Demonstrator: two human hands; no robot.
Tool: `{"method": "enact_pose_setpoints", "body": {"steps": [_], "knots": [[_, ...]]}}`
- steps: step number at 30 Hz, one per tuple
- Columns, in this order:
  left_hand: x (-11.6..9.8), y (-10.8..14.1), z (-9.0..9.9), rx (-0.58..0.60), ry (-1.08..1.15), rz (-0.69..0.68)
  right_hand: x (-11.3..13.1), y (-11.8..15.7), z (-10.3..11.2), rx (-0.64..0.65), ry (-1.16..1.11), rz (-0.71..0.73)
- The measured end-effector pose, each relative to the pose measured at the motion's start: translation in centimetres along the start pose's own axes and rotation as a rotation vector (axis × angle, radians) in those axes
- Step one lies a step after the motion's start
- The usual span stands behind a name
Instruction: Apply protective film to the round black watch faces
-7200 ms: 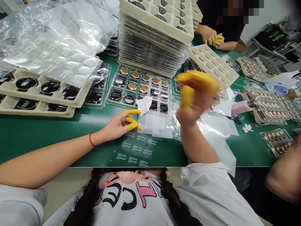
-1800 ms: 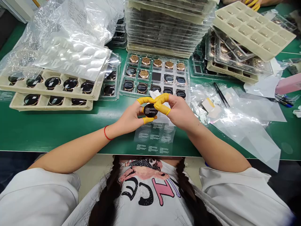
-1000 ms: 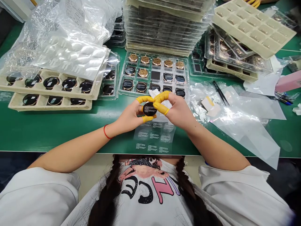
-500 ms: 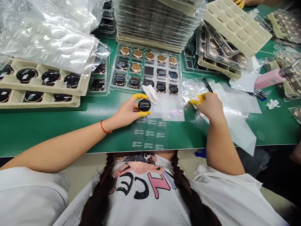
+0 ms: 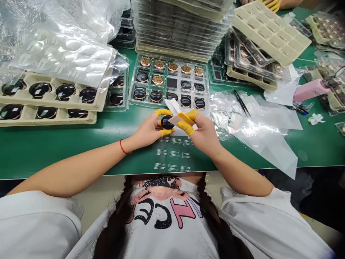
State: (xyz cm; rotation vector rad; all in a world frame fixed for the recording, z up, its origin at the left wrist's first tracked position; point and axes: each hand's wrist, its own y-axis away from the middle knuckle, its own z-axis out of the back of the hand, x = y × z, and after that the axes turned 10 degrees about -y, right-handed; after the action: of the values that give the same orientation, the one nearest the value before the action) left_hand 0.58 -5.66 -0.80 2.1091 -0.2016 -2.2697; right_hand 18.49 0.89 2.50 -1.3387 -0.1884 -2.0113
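In the head view, my left hand (image 5: 147, 128), with yellow finger cots, is closed around a round watch (image 5: 166, 124) whose black face carries white printed text. My right hand (image 5: 205, 133), also with yellow finger cots, pinches a small flat whitish piece (image 5: 174, 119). Its edge meets or overlaps the watch face; actual contact is unclear. A crumpled white cloth (image 5: 172, 105) lies just behind both hands. Below them on the green table is a clear sheet of printed film labels (image 5: 172, 153). The clear tray (image 5: 132, 86) beyond holds several watches, some face up, some showing gold backs.
Stacked clear trays (image 5: 178, 32) rise at the back. Cream trays of watches (image 5: 94, 117) stand left under plastic film (image 5: 67, 54). Tweezers (image 5: 241, 102) and loose film sheets (image 5: 269, 140) lie right, near a pink bottle (image 5: 309, 90). Another person's gloved hand (image 5: 272, 5) shows at top right.
My right hand has moved left from the film sheets to the watch, bringing the flat whitish piece with it. My left hand keeps holding the watch in nearly the same place.
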Motion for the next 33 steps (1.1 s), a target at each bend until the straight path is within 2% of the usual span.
{"method": "enact_pose_setpoints", "body": {"steps": [3, 8, 13, 17, 21, 25, 30, 33], "knots": [[0.2, 0.0, -0.1, -0.003, -0.012, -0.015, -0.3, 0.1, -1.1, 0.007, 0.122, 0.099], [0.8, 0.0, -0.2, -0.021, -0.043, -0.072, -1.0, 0.9, -1.9, 0.044, 0.324, 0.142], [1.2, 0.1, -0.2, -0.026, -0.092, -0.106, -0.8, 1.6, -2.6, -0.009, 0.507, 0.28], [1.5, 0.1, 0.0, -0.043, -0.166, -0.107, -0.4, 2.0, -2.6, -0.028, 0.622, 0.324], [1.7, 0.0, 0.0, -0.043, -0.188, -0.097, -0.6, 2.0, -2.6, -0.038, 0.646, 0.363], [1.5, 0.0, -0.2, -0.049, -0.093, -0.098, -1.5, 1.1, -2.8, -0.053, 0.615, 0.394], [2.0, -0.1, -0.4, -0.063, -0.01, -0.133, -2.3, -0.6, -3.3, -0.047, 0.478, 0.286], [2.5, -0.3, -0.3, -0.055, 0.016, -0.124, -2.8, -1.5, -3.6, -0.092, 0.44, 0.257]]}}
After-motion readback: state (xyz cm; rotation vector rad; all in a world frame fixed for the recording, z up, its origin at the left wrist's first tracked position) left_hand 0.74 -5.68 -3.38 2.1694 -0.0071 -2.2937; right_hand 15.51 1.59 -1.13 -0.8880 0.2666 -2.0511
